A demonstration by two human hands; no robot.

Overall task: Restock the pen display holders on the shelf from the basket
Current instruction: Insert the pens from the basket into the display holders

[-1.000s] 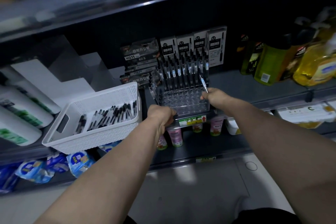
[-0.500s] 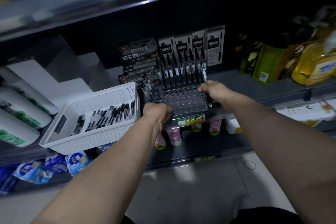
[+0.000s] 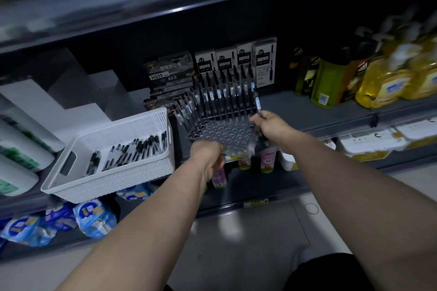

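- A dark shop shelf (image 3: 319,116) carries everything. Yellow bottles (image 3: 383,85) stand to the right, and boxed pens (image 3: 262,61) line the back wall.
- The white basket (image 3: 111,186) sits on the same shelf, just left of the holder. Its loose pens (image 3: 137,149) lie heaped toward the right end, an easy reach for the left hand.
- The clear pen display holder (image 3: 224,132) stands at the shelf's front edge, turned a little askew. Its back rows are filled with upright pens (image 3: 224,92), and the front holes are bare.
- The left hand (image 3: 208,156) has its fingers clenched over the holder's near-left corner, steadying it.
- The right hand (image 3: 272,125) is at the holder's right rim, fingers curled round a single pen (image 3: 257,103) that sticks up out of the fist. I cannot tell whether its tip is already in a hole.
- To do this step well, I judge it best to square the holder first and keep the left hand firm on it so it cannot skid off the edge.
- Then sink the pen straight down into the nearest empty hole behind the bare rows. Filling from back to front keeps the standing pens out of the hand's way.
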